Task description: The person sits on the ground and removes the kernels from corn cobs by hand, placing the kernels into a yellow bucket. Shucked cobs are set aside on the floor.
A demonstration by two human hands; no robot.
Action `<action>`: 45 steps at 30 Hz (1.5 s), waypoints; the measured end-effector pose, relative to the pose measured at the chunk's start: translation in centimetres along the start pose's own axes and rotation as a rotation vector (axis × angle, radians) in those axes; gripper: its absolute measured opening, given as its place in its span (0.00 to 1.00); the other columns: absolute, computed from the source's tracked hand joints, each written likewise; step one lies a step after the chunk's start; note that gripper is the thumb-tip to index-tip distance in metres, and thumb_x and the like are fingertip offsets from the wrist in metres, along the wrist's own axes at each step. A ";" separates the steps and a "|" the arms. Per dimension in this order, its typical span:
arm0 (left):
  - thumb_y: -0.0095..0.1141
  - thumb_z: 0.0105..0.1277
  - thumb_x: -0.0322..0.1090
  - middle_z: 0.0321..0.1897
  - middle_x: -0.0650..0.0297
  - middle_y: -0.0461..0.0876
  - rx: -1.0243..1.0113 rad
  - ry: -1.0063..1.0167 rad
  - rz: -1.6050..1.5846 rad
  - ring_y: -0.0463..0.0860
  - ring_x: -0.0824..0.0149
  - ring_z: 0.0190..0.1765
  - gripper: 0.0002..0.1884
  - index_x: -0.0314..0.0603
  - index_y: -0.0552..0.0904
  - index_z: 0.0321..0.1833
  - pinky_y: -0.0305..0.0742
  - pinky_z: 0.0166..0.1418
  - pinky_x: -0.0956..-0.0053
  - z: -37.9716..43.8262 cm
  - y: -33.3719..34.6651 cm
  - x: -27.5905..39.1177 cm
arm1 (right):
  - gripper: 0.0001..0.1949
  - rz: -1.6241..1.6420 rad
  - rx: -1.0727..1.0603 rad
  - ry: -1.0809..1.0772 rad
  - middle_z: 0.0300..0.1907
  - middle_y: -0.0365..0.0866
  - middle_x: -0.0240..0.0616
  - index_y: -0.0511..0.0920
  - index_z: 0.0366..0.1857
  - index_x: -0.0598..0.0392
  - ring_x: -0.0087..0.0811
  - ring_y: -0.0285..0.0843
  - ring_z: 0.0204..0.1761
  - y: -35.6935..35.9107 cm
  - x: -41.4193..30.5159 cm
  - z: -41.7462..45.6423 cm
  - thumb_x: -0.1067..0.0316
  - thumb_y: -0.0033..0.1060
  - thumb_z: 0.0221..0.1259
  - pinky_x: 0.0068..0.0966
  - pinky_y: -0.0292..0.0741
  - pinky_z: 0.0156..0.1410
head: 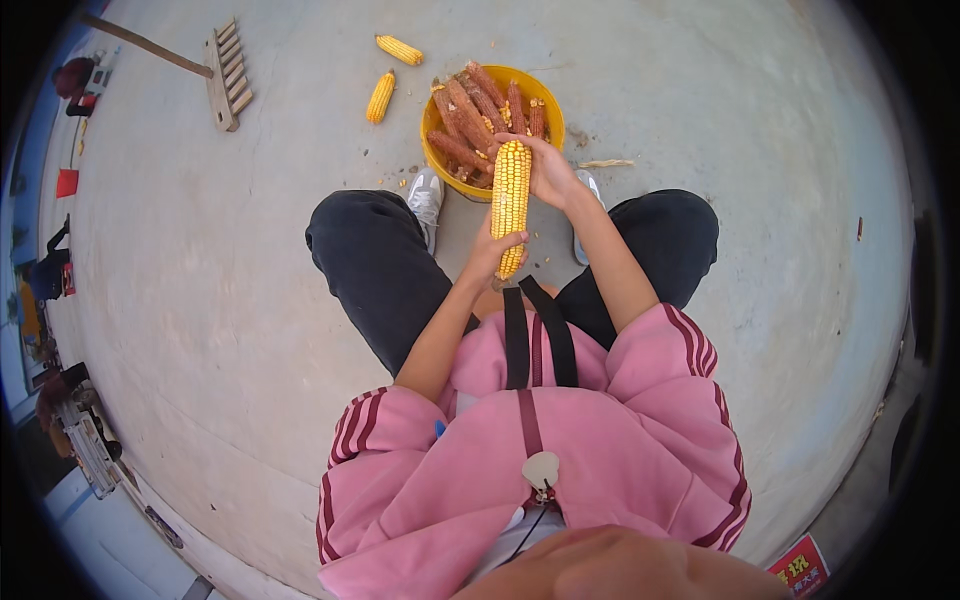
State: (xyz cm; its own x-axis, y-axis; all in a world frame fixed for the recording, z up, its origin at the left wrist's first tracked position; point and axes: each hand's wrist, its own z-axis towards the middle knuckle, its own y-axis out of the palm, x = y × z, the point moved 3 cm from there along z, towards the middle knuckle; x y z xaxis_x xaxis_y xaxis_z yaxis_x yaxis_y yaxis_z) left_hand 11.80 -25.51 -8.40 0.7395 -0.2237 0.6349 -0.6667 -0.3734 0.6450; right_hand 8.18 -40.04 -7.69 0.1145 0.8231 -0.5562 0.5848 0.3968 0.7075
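Observation:
Between my knees I hold a full ear of yellow corn [511,195], its kernel rows intact as far as I can see. My left hand [493,251] wraps around its lower end, thumb across the front. At the upper end, my right hand [549,169] curls behind and along the right side, fingertips at the tip. Just beyond stands a yellow bucket [556,101] filled with reddish bare corn cobs [471,112], a few with kernels still on them. The top of the ear overlaps the bucket's near side in view.
Two yellow corn ears [381,97] lie on the concrete floor left of the bucket. A wooden rake [223,79] rests farther left. A dry husk strip [607,163] and loose kernels are scattered nearby. People [51,270] and a vehicle [90,442] are at the far left.

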 end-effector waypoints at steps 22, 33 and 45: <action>0.55 0.51 0.20 0.29 0.61 0.72 0.188 0.124 0.217 0.73 0.69 0.17 0.31 0.41 0.61 0.59 0.69 0.17 0.77 1.5 -2.2 -0.1 | 0.14 0.073 0.150 -0.052 0.40 0.75 0.37 0.71 0.47 0.58 0.29 0.74 0.41 -0.6 1.8 2.2 0.61 0.42 0.66 0.28 0.73 0.48; 0.57 0.46 0.23 0.32 0.61 0.73 0.306 0.216 0.448 0.74 0.70 0.18 0.37 0.44 0.60 0.63 0.70 0.18 0.77 2.0 -3.0 -1.6 | 0.10 -0.181 0.309 -0.141 0.34 0.73 0.35 0.72 0.40 0.57 0.26 0.71 0.36 -3.6 4.0 4.2 0.64 0.42 0.65 0.23 0.70 0.43; 0.60 0.43 0.26 0.43 0.58 0.75 0.381 0.131 0.525 0.77 0.67 0.40 0.39 0.38 0.61 0.63 0.74 0.41 0.74 1.9 -3.0 -1.0 | 0.10 0.045 0.258 -0.075 0.35 0.74 0.40 0.71 0.40 0.57 0.34 0.75 0.37 -3.4 4.1 4.3 0.63 0.41 0.64 0.30 0.75 0.45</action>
State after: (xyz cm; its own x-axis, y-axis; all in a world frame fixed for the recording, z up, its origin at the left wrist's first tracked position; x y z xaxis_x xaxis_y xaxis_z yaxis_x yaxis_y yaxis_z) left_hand 13.19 -25.86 -11.77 0.2912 -0.3602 0.8863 -0.8385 -0.5421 0.0552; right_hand 10.09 -39.75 -14.26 0.1981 0.8013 -0.5645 0.7623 0.2361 0.6026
